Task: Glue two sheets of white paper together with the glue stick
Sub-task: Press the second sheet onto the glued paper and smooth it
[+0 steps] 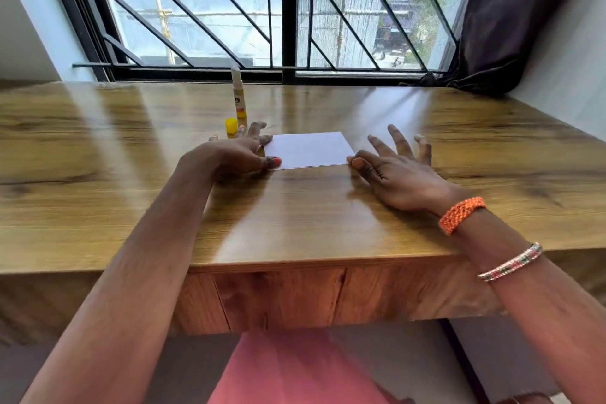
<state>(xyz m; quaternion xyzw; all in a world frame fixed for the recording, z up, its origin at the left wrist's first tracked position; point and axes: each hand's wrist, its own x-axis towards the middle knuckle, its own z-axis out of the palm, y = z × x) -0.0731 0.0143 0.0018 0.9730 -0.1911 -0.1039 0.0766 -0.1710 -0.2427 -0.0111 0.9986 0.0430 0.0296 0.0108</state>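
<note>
The white paper point(309, 150) lies flat on the wooden table point(295, 216), and both hands are down at its ends. The left hand point(238, 154) rests at the sheet's left edge with its fingers loosely spread, the thumb tip touching the near left corner and a fingertip touching the far left corner; nothing is clasped. The right hand point(398, 167) lies at the right edge, fingers straight and fanned over the tabletop, its thumb tip against the near right corner. Only one rectangle of paper shows, and I cannot tell whether a second sheet lies under it. Just beyond the left hand's fingertips stands the glue stick point(238, 97), upright and uncapped, white-bodied with a yellow base; its label carries dark letters that look like "IN", the rest too blurred to read. The yellow cap point(231, 126) sits on the table just beside the stick, close to the left hand's fingers. On the right wrist are an orange woven bracelet point(461, 214) and, further up the forearm, a thin beaded bangle point(510, 262). Past the glue stick is a barred window point(285, 6) with a dark curtain point(518, 10) at its right.
</note>
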